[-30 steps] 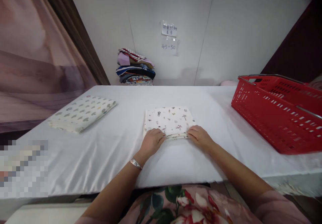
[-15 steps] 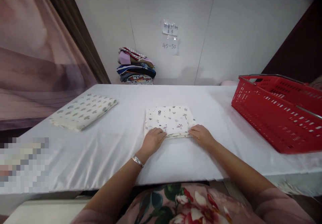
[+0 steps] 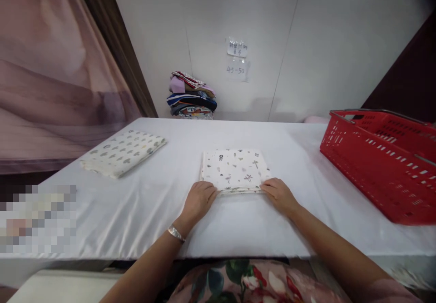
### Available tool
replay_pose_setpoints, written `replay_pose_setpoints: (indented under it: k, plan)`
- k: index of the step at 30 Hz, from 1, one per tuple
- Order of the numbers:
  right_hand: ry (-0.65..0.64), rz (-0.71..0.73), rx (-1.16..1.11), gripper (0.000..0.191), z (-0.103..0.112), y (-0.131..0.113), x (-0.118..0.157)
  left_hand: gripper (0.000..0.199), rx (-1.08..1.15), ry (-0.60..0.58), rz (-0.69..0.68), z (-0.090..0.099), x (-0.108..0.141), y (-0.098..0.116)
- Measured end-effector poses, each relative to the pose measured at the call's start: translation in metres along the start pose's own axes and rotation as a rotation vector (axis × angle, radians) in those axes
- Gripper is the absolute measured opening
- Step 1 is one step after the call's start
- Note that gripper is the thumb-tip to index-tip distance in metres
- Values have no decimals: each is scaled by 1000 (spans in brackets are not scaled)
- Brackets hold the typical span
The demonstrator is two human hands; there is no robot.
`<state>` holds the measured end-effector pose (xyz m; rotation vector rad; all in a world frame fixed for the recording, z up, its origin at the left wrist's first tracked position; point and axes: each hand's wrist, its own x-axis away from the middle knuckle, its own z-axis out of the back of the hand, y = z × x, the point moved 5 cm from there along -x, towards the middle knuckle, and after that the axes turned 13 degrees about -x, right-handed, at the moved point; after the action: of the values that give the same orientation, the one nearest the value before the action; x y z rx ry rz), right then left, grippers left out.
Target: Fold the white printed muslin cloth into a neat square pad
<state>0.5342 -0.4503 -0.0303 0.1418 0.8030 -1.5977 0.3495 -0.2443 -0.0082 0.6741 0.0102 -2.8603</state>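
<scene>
A folded white cloth with small grey-green prints [image 3: 235, 169] lies flat on the white-covered table [image 3: 238, 230], in front of me. My left hand [image 3: 201, 197] pinches its near left corner, with the fingers pressed together on the edge. At the near right corner, my right hand [image 3: 277, 194] grips the same cloth in the same way. Several layers show along the near edge between my hands. My thumbs are partly hidden.
Another folded cloth with grey-green prints [image 3: 124, 153] lies at the table's left. A red plastic basket [image 3: 381, 166] stands at the right. Behind the table's far edge is a stack of folded fabrics [image 3: 192, 96] against the wall. Something at the far left is pixelated.
The view has shifted slightly, so the scene sits lower and further right. My left hand has moved a little outward to the cloth's corner. My right hand remains at its corner.
</scene>
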Motion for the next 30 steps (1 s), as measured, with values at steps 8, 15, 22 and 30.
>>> replay_pose_setpoints:
  k: [8,15,22,30]
  plan:
    - [3,-22,32,25,-1,-5,1,31,-33,-28,-3,-15,-37,18]
    - [-85,-128,-24,26,5,-17,-23,40,-145,-90,10,-40,-24,15]
    - [-145,-194,-96,40,-31,-14,-105,41,-171,-65,16,-38,-21,18]
    - [-367,-310,50,56,-86,24,-92,30,-51,-89,36,-25,-27,9]
